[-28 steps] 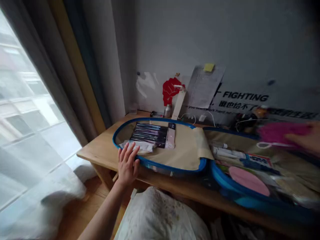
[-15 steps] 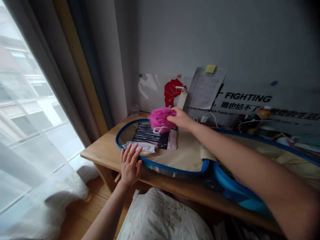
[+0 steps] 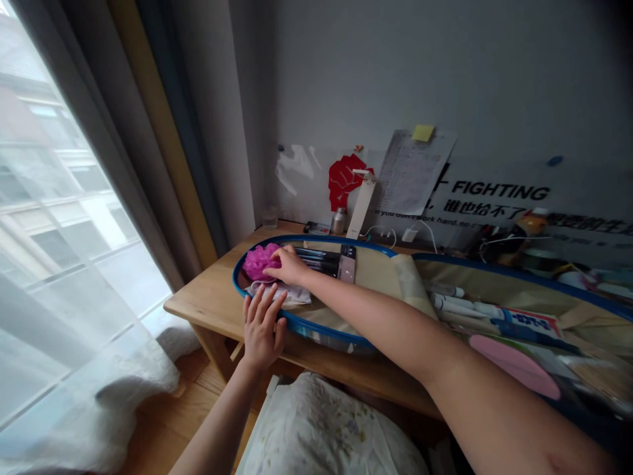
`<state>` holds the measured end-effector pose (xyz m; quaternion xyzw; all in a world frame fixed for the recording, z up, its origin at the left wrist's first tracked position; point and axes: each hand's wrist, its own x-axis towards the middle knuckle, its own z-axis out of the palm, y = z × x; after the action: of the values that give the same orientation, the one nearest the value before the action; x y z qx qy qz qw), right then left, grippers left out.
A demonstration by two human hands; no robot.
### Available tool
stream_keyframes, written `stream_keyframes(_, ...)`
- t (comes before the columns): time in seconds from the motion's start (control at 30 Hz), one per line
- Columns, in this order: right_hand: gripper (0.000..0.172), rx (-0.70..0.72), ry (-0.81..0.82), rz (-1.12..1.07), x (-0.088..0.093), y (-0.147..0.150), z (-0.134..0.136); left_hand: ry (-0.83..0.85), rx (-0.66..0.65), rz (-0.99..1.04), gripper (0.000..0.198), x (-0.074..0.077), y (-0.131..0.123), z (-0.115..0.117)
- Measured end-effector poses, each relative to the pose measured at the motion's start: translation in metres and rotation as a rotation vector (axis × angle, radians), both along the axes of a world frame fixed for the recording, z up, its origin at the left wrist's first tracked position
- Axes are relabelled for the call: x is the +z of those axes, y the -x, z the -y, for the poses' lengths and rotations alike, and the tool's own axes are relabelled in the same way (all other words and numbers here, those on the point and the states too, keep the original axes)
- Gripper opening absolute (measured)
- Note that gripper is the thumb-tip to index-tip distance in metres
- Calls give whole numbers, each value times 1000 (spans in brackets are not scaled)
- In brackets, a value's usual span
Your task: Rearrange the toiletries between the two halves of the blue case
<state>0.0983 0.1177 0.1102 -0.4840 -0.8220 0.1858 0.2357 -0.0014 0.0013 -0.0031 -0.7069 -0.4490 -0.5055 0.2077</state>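
Observation:
My right hand [image 3: 287, 265] is closed on a pink mesh bath puff [image 3: 260, 262] with a white cord. The puff rests at the left end of the open blue-rimmed case [image 3: 368, 340], inside its beige-lined half. My left hand [image 3: 264, 328] lies with fingers spread over the case's near left rim. Just beyond those fingertips is a white flat packet [image 3: 297, 295]. Right of the puff lies a pack of dark slim items [image 3: 324, 258] with a pinkish card end, partly covered by my right hand.
The case's right half holds a toothpaste box [image 3: 531, 321], white tubes [image 3: 457, 305] and a pink oval item [image 3: 514, 366]. Behind the case stand a small metal bottle [image 3: 339, 220] and a white lamp [image 3: 362, 206]. The wooden table's [image 3: 198, 300] left edge is near a curtain.
My right hand has carried the pink bath puff left and down into the left end of the case. More of the right half's contents now shows. My left hand stays on the rim.

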Motion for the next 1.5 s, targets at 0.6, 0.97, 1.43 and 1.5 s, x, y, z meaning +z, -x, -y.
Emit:
stream_keyframes(0.6, 34, -159, 122, -79, 93, -178, -6, 16, -1, 14, 46, -2, 1, 0)
stream_keyframes(0.97, 27, -723, 218, 306, 83, -400, 58, -10, -44, 32, 47, 1, 0, 0)
stream_keyframes(1.43, 21, -839, 314, 590, 15, -461, 64, -15, -34, 28, 48, 0, 2, 0)
stream_keyframes(1.5, 23, -891, 104, 515, 12, -464, 62, -10, -35, 32, 47, 0, 2, 0)
